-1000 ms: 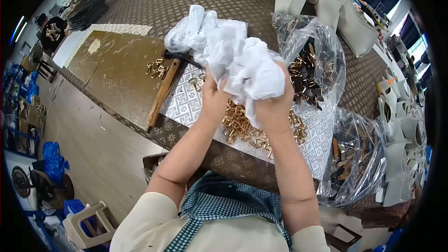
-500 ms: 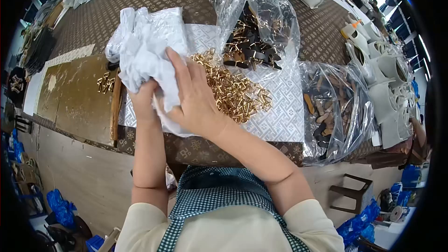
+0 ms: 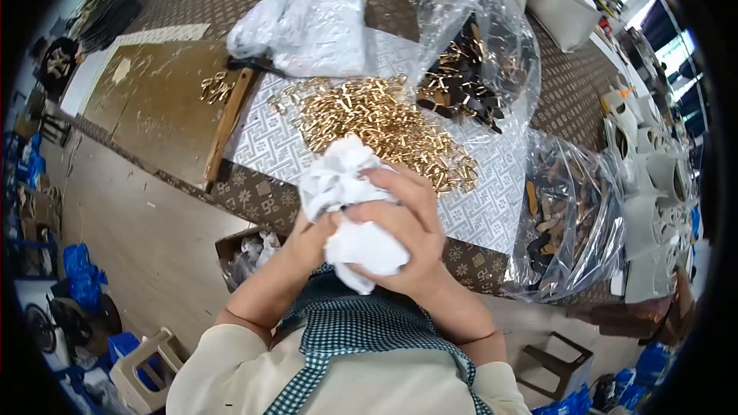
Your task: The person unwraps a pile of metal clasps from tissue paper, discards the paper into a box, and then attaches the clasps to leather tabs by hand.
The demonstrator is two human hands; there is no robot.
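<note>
A crumpled white sheet (image 3: pixel 342 169), cloth or soft paper, is bunched up between both hands in front of my apron, near the table's front edge. My left hand (image 3: pixel 314 232) is closed on it from the left, its fingers mostly hidden. My right hand (image 3: pixel 411 223) wraps round it from the right, with a wad of it sticking out below the fingers. Just beyond the hands lies a spread pile of small gold metal buckles (image 3: pixel 369 119) on white patterned paper (image 3: pixel 265 134).
Plastic-wrapped white packs (image 3: pixel 323 34) lie at the back. Clear bags of strap pieces with gold fittings (image 3: pixel 465 69) and brown pieces (image 3: pixel 573 215) are on the right, near white bags (image 3: pixel 653 207). A worn board (image 3: pixel 154 107) is on the left; a carton (image 3: pixel 238 250) stands below the table edge.
Both hands have drawn the white sheet back from the plastic-wrapped packs toward my body and bunched it smaller. My view has turned, so the table appears shifted and tilted.
</note>
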